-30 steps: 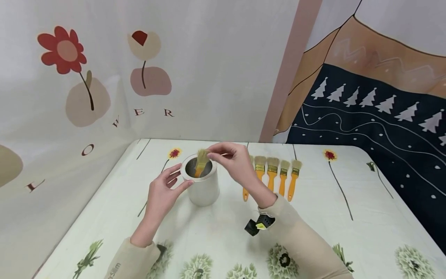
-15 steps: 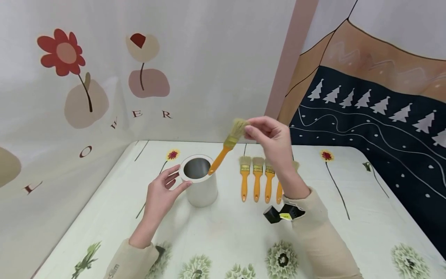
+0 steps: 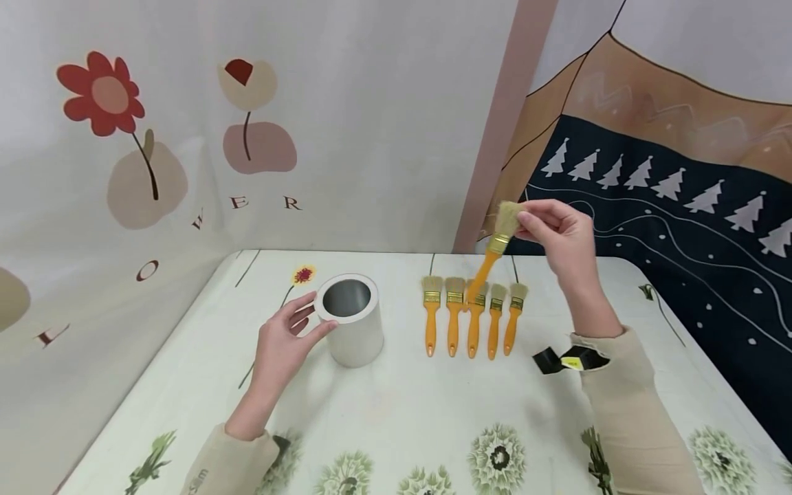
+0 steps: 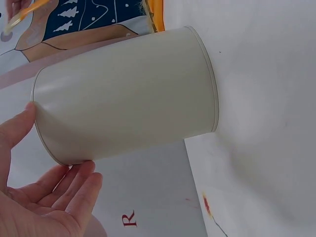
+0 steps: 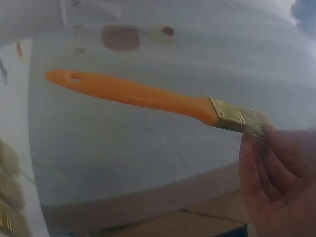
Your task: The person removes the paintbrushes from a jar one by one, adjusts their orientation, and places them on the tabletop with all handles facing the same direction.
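Observation:
My left hand point(image 3: 280, 349) holds a white cylindrical canister point(image 3: 357, 338) by its rim, thumb on the near side and fingers on the far left. The canister stands upright with its top open; its grey inside shows no brush. In the left wrist view the fingertips touch the canister point(image 4: 128, 94) at its rim. Up to the right, my right hand point(image 3: 570, 244) pinches a paintbrush point(image 3: 481, 275) by its pale bristles. Its orange handle hangs down to the left, over the row of brushes. The right wrist view shows the whole brush point(image 5: 143, 95), with its gold ferrule.
Several paintbrushes point(image 3: 453, 333) with orange handles lie side by side right of the canister, bristles toward the back. A white cloth point(image 3: 396, 419) printed with flowers covers the table. Hanging printed cloths point(image 3: 383, 137) stand behind and at the sides.
My right hand has lifted the paintbrush out of the canister and carried it right, above the row of brushes. The left hand has stayed at the canister's rim.

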A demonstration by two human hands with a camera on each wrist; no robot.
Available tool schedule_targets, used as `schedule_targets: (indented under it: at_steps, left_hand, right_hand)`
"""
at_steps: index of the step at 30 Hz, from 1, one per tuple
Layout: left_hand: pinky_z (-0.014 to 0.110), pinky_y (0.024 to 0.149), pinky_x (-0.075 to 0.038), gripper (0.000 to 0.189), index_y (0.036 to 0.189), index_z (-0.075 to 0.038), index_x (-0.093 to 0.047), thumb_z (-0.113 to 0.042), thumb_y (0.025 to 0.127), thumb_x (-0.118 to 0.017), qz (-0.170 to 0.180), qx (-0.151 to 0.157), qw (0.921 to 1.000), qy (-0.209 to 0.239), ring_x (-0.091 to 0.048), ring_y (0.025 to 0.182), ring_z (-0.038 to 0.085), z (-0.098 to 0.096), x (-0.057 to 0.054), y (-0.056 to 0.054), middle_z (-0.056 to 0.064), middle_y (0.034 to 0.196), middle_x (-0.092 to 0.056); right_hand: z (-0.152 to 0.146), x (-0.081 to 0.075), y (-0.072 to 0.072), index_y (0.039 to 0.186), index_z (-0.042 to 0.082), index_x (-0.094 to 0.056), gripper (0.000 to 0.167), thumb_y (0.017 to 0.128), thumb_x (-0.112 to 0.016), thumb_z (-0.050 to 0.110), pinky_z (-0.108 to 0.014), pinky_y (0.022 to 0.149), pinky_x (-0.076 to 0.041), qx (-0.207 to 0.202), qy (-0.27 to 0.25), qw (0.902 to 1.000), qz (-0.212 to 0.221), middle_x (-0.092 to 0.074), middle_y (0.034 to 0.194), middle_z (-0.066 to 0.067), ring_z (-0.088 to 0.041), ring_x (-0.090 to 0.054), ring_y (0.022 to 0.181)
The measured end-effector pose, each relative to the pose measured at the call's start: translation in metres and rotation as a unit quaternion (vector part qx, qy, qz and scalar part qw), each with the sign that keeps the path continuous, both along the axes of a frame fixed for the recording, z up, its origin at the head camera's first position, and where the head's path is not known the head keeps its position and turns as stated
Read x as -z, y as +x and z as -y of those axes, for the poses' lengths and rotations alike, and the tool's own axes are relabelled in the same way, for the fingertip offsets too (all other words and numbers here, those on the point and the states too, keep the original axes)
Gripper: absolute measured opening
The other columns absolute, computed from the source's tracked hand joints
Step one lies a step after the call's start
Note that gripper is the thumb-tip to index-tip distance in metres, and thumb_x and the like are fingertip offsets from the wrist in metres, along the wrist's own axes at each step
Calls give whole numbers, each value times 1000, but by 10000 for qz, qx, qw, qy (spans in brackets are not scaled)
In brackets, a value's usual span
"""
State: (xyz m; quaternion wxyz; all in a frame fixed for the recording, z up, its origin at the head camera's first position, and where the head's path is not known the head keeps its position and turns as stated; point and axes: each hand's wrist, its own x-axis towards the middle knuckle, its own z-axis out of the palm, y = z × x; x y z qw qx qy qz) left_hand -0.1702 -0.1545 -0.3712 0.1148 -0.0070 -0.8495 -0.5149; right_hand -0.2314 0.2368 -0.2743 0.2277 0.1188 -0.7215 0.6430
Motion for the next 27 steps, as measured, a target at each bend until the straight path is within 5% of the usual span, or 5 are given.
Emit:
schedule_targets:
  at_steps: [7,12,20,27]
  left_hand:
    - [35,108,-52,61,137,-5,-59,-18,82,-83,6,-2,10000,-64,-61,127,31,2,0,0,16,141,-60]
    - [36,109,-52,61,137,-5,-58,-18,82,-83,46,-6,10000,-59,-61,127,31,3,0,1,16,141,-60]
    - [36,109,-52,61,137,-5,-59,-18,82,-83,88,-19,10000,28,-61,128,30,2,0,1,15,141,-59]
    - [33,108,-52,61,136,-4,-59,-18,82,-84,65,17,10000,-1,-62,127,30,1,1,-1,15,141,-60]
  right_hand:
    - [-53,31,-19,109,13,-71,14,97,-65,18,-6,73,-59,660,1001,9872,1055,-67,87,26,7,-67,76]
    - [-75,56,-29,124,-2,-62,34,101,-60,23,-5,71,-58,964,1318,9670,1954,-60,80,31,10,-63,70]
    - [-104,113,-55,125,-8,-59,34,101,-59,17,-9,67,-60,860,1255,9468,2837,-59,78,22,10,-60,66]
    - [-114,141,-59,127,-15,-55,38,100,-59,11,-11,63,-60,892,1599,9283,3236,-55,70,25,10,-59,61]
